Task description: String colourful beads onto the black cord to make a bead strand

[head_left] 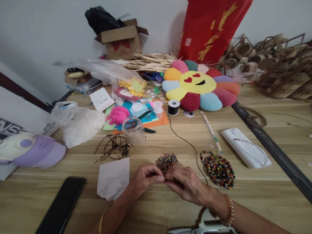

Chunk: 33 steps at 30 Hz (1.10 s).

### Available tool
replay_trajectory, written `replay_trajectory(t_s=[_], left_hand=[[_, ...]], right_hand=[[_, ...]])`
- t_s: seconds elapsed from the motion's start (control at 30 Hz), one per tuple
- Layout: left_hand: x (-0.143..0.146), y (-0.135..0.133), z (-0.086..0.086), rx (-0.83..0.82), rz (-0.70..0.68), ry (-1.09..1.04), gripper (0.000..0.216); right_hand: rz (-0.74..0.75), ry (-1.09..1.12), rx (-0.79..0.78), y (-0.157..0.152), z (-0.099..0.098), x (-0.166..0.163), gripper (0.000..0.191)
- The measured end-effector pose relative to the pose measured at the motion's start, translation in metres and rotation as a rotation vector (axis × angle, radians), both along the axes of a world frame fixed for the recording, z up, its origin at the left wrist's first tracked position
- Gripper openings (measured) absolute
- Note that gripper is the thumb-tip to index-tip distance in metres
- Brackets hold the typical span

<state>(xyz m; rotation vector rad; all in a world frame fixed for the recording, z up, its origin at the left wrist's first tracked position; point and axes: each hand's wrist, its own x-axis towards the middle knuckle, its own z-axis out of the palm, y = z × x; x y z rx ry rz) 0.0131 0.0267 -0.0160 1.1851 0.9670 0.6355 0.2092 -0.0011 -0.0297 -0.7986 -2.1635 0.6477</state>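
My left hand [146, 178] and my right hand [186, 184] meet fingertip to fingertip over the table, both pinched closed. Whatever lies between the fingers is too small to make out. Just beyond them sits a small heap of multicoloured beads [167, 162], partly hidden by my right hand. A coiled string of beads [219, 169] lies to the right. From a spool of black cord [174, 107], a black strand [187, 142] runs down toward my right wrist. Below that wrist rest scissors [204, 230], their handles partly covered by my forearm.
A crumpled white paper [113, 178], cut black cords [115, 147] and a clear jar [133, 129] lie left of centre. A black phone [57, 213] is at the near left. Farther right are a white power strip [245, 148] and a flower cushion [199, 83].
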Motion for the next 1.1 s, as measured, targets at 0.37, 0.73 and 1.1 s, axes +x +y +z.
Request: replay_trajectory(t_s=[0.37,0.73,1.1], left_hand=[[0.002,-0.006,0.000,0.067,0.071,0.075,0.016],[0.003,-0.010,-0.011,0.608,0.092,0.436,0.008],[0.006,-0.011,-0.013,0.766,-0.066,0.645,0.016]], right_hand=[[-0.032,0.004,-0.050,0.002,0.004,0.001,0.015],[-0.159,0.159,-0.116,0.006,0.000,-0.001,0.012],[-0.279,0.247,-0.442,0.007,0.005,-0.003,0.019]])
